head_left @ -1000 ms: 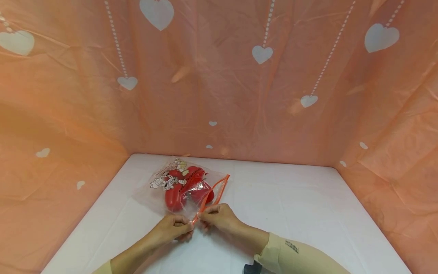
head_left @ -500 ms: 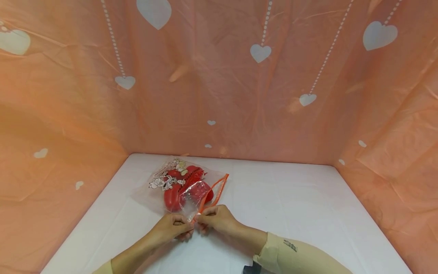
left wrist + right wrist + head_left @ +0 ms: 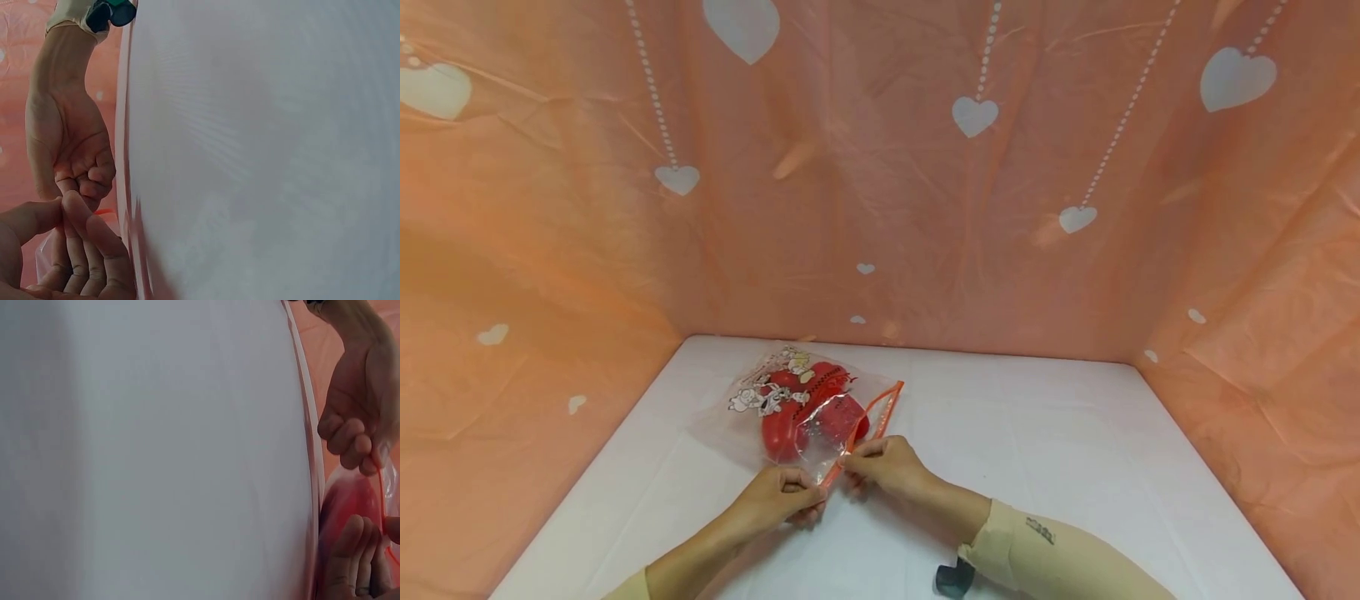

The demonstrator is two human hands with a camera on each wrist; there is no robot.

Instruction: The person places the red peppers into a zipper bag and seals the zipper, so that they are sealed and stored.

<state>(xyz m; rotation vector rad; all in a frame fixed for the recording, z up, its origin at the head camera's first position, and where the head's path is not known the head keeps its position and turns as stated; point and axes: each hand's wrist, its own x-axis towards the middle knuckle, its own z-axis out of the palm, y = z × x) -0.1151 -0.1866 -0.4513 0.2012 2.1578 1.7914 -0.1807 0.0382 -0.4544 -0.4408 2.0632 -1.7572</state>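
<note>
A clear zip bag (image 3: pixel 715 423) with cartoon prints and an orange-red zip edge lies on the white table. Several red, rounded things (image 3: pixel 781 435) show through its plastic; their kind is hard to tell. At the near corner of the zip edge, my left hand (image 3: pixel 778 502) pinches the bag between thumb and fingers. A little further up that edge, my right hand (image 3: pixel 887 469) pinches the zip. Beyond the right hand the two zip strips (image 3: pixel 887 414) stand apart. In the right wrist view, the orange strip (image 3: pixel 381 494) runs between both hands.
The white table (image 3: pixel 1037 450) is bounded by orange cloth walls (image 3: pixel 910 208) with white hearts at the back and sides. A small dark device (image 3: pixel 955 578) shows by the right sleeve (image 3: pixel 1045 550).
My right hand first slid a little toward the left hand, then moved away up along the zip edge. The left hand stays at the corner, and the bag has hardly shifted.
</note>
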